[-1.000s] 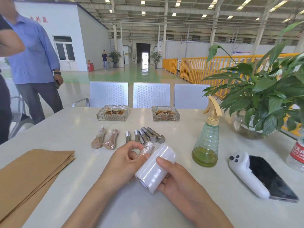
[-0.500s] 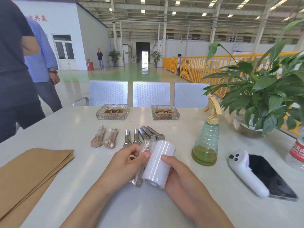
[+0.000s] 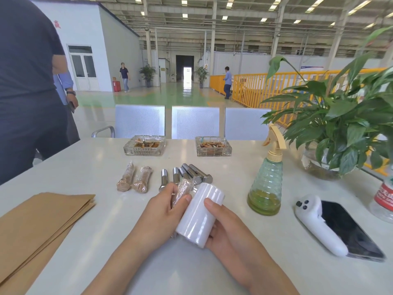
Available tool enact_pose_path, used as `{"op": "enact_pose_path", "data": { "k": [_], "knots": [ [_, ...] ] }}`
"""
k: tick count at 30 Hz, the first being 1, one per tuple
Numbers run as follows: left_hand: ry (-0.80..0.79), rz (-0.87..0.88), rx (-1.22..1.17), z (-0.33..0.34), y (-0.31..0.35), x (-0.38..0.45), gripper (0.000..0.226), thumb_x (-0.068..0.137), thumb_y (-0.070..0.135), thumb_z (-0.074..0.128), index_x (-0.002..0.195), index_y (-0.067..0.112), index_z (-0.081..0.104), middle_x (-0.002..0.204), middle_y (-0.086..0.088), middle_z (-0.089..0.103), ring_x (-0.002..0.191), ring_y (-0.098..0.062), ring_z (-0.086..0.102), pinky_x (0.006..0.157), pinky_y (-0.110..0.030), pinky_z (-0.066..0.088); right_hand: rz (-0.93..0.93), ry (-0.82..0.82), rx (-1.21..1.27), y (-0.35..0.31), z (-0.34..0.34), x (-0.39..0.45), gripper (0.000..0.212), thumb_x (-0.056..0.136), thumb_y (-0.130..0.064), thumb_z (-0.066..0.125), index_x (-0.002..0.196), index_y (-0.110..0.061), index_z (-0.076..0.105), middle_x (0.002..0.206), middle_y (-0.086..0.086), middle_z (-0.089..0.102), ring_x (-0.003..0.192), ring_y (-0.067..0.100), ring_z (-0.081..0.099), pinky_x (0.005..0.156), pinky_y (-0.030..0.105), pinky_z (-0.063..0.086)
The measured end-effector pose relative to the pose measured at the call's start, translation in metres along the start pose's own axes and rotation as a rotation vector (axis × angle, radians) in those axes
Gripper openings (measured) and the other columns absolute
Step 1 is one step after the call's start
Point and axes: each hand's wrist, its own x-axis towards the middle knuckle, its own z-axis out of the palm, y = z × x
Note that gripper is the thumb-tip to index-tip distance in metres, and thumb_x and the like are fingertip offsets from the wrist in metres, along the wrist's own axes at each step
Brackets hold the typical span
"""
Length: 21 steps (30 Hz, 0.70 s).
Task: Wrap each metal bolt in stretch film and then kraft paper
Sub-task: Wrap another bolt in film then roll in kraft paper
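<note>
My left hand pinches a bolt covered in stretch film, thumb on top, just above the table's middle. Right beside it, my right hand grips the white roll of stretch film, which stands tilted against the bolt. Several bare metal bolts lie side by side behind my hands. Two bolts wrapped in kraft paper and film lie to their left. A stack of kraft paper sheets rests at the table's left edge.
Two glass ashtrays sit at the back. A green spray bottle, a potted plant, a white controller on a phone and a bottle fill the right side. People stand at the far left; chairs line the far edge.
The film roll has tipped more upright and shifted slightly right in my right hand. The wrapped bolt has turned in my left fingers. The people at the left have walked closer.
</note>
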Motion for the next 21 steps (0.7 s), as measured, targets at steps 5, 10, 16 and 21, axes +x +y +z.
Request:
{"op": "enact_pose_path", "data": {
  "k": [5,10,16,21],
  "knots": [
    [0.044,0.004,0.057,0.001,-0.004,0.001,0.024,0.098,0.04,0.063,0.081,0.033,0.049,0.058,0.016,0.051,0.052,-0.007,0.044,0.05,-0.028,0.04,0.023,0.042,0.01,0.0,0.0,0.0,0.035,0.098,-0.032,0.066,0.128,-0.015,0.072,0.135,0.015,0.067,0.128,0.029,0.063,0.101,0.043,0.056],
    [-0.014,-0.108,-0.052,0.006,0.001,0.002,0.035,0.106,0.041,0.045,0.076,0.023,0.05,0.061,0.011,0.051,0.059,-0.011,0.049,0.059,-0.028,0.04,0.006,0.064,0.005,-0.001,0.002,-0.001,0.049,0.1,-0.033,0.063,0.143,-0.01,0.058,0.141,0.018,0.063,0.134,0.034,0.058,0.117,0.054,0.04],
    [-0.08,-0.091,-0.213,-0.008,0.005,0.003,0.023,0.104,0.034,0.057,0.09,0.016,0.064,0.07,-0.006,0.052,0.062,-0.016,0.047,0.054,-0.028,0.037,-0.007,0.116,0.07,-0.006,0.003,-0.002,0.047,0.097,-0.031,0.063,0.138,-0.008,0.061,0.133,0.021,0.067,0.127,0.035,0.063,0.114,0.054,0.044],
    [-0.06,-0.135,-0.339,-0.006,0.005,0.002,0.02,0.095,0.034,0.07,0.105,0.018,0.061,0.075,-0.004,0.05,0.062,-0.02,0.046,0.051,-0.028,0.036,-0.001,0.077,0.084,-0.006,0.003,-0.001,0.039,0.098,-0.028,0.062,0.131,-0.01,0.07,0.136,0.02,0.065,0.131,0.034,0.06,0.115,0.055,0.042]
  ]
}}
